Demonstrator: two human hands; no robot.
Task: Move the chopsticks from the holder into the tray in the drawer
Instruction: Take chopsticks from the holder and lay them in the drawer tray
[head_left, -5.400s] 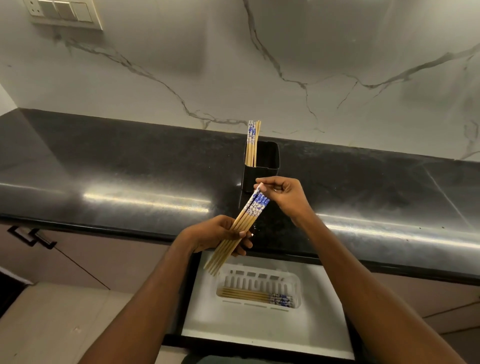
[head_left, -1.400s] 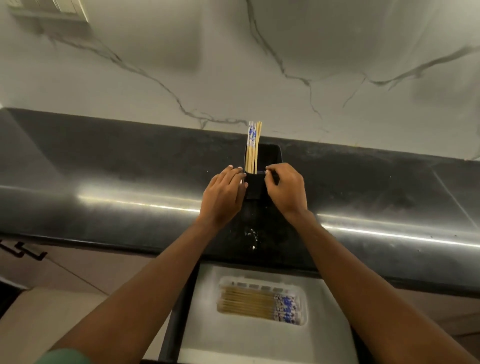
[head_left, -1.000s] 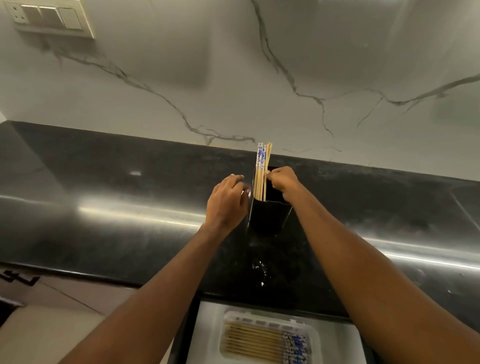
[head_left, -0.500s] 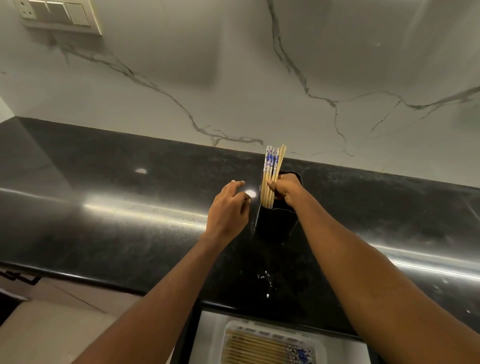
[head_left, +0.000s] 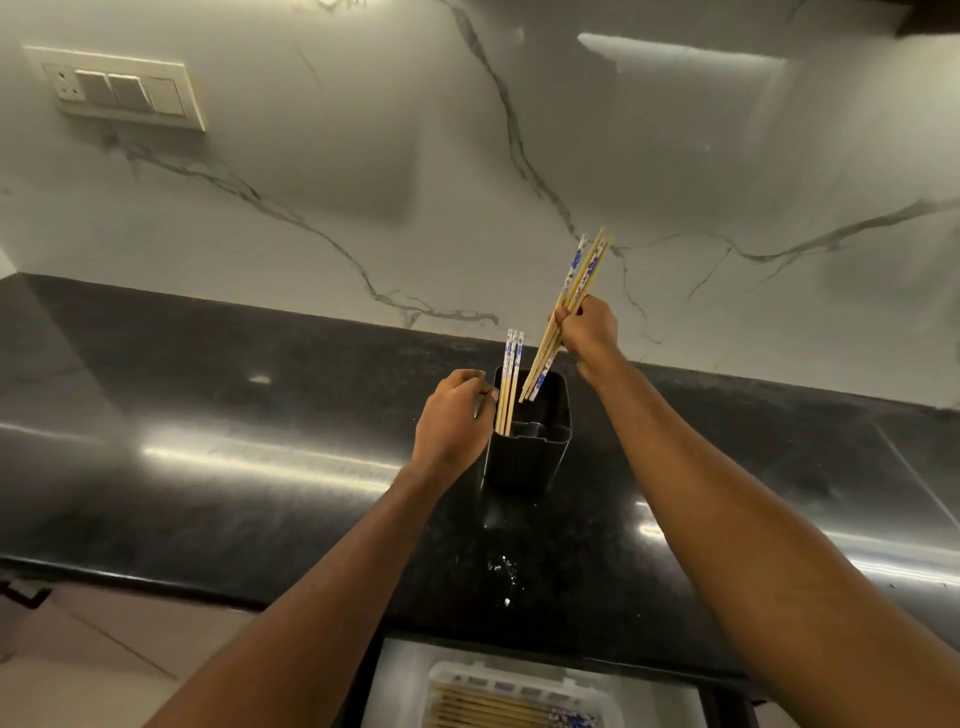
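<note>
Lifted since before, chopsticks (head_left: 569, 312) sit pinched in right hand (head_left: 587, 327) (tips above holder (head_left: 527, 441)).

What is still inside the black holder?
A few chopsticks stand in the holder at its left side. The right hand lifts a bundle out. The holder's bottom is hidden by its walls.

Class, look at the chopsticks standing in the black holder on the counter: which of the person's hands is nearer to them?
Left. The left hand is right beside the standing chopsticks at the holder rim. The right hand is raised above and to the right, gripping a lifted bundle.
</note>
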